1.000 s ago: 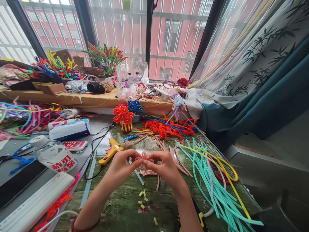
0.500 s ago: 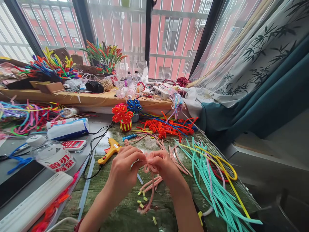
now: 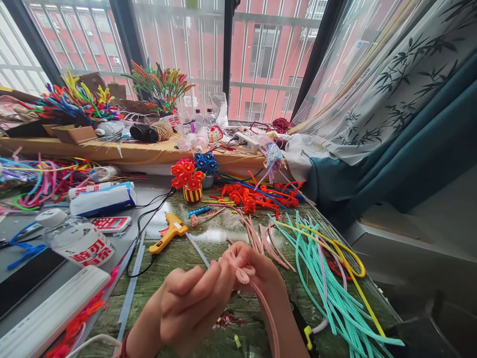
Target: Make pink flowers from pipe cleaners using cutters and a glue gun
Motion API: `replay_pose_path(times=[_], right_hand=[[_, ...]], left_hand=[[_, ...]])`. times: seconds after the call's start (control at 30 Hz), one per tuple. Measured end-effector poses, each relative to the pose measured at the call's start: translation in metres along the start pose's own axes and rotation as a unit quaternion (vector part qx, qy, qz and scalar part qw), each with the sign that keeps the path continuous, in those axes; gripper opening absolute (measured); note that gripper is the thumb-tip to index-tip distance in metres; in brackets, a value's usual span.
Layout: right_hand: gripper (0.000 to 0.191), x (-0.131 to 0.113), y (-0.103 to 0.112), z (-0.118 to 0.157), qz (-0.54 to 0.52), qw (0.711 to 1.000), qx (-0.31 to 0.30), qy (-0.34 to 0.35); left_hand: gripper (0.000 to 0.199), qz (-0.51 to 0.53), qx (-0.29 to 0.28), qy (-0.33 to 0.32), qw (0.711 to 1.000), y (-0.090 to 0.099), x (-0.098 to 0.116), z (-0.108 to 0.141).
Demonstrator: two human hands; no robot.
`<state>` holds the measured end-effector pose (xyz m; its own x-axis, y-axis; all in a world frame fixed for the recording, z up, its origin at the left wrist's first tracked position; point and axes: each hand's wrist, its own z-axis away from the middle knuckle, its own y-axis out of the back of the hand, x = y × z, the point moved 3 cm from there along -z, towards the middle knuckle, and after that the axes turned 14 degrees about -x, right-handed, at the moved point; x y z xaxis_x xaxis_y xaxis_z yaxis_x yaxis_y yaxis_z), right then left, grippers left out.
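Observation:
Between my hands is a pink pipe cleaner (image 3: 243,275) bent into small petal-like loops, its long tail hanging down toward the front. My right hand (image 3: 261,266) grips the loops from the right, thumb and fingers pressed together. From the left, my left hand (image 3: 201,298) closes its fingertips on the same looped piece; its palm faces away and hides the exact pinch. Behind my hands lie more pink pipe cleaners (image 3: 276,248) on the green table. A yellow glue gun (image 3: 169,233) with a clear glue stick rests beyond my left hand.
Turquoise pipe cleaners (image 3: 328,278) spread along the right side. Red pipe cleaners (image 3: 257,196) are heaped at the back near a striped pot of red flowers (image 3: 193,191). A plastic bottle (image 3: 80,238) and a white power strip (image 3: 59,313) stand at left. A black cord (image 3: 139,228) runs behind the glue gun.
Both hands have come lower and nearer. My left hand has rolled over, its fingers now curled in front, and the pink looped piece has turned, its tail swinging right.

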<state>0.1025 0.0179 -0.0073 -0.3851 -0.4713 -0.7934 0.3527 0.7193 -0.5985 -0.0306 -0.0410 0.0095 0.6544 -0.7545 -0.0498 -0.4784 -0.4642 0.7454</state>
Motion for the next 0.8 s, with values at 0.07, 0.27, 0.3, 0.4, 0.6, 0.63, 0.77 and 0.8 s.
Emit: replay_pose_path(times=[0.07, 0.27, 0.3, 0.4, 0.6, 0.63, 0.77, 0.8], right_hand=[[0.015, -0.001, -0.002, 0.003, -0.011, 1.000, -0.014, 0.012], [0.016, -0.014, -0.006, 0.013, 0.003, 0.994, 0.013, 0.113], [0.017, -0.017, -0.006, 0.015, 0.022, 0.990, 0.031, 0.137], [0.019, -0.026, -0.006, 0.022, 0.123, 0.970, 0.103, 0.182], [0.017, -0.032, -0.006, 0.025, 0.257, 0.934, 0.181, 0.169], [0.018, -0.031, -0.006, 0.025, 0.273, 0.930, 0.184, 0.162], [0.023, -0.028, -0.004, 0.023, 0.337, 0.912, 0.200, 0.123], [0.024, -0.028, -0.003, 0.023, 0.342, 0.910, 0.203, 0.116]], left_hand=[[0.040, -0.071, 0.044, -0.124, 0.989, 0.004, 0.006, 0.000], [0.029, -0.081, 0.031, -0.035, 0.996, 0.032, 0.005, -0.042], [0.029, -0.047, 0.060, 0.035, 0.996, 0.036, 0.002, -0.046], [0.016, 0.117, 0.064, 0.226, 0.965, 0.034, -0.009, -0.048], [0.026, 0.319, -0.097, 0.331, 0.883, 0.009, -0.026, -0.044], [0.027, 0.334, -0.108, 0.349, 0.869, 0.007, -0.028, -0.044], [0.028, 0.423, -0.138, 0.372, 0.815, -0.004, -0.034, -0.044], [0.028, 0.434, -0.142, 0.367, 0.810, -0.006, -0.035, -0.045]])
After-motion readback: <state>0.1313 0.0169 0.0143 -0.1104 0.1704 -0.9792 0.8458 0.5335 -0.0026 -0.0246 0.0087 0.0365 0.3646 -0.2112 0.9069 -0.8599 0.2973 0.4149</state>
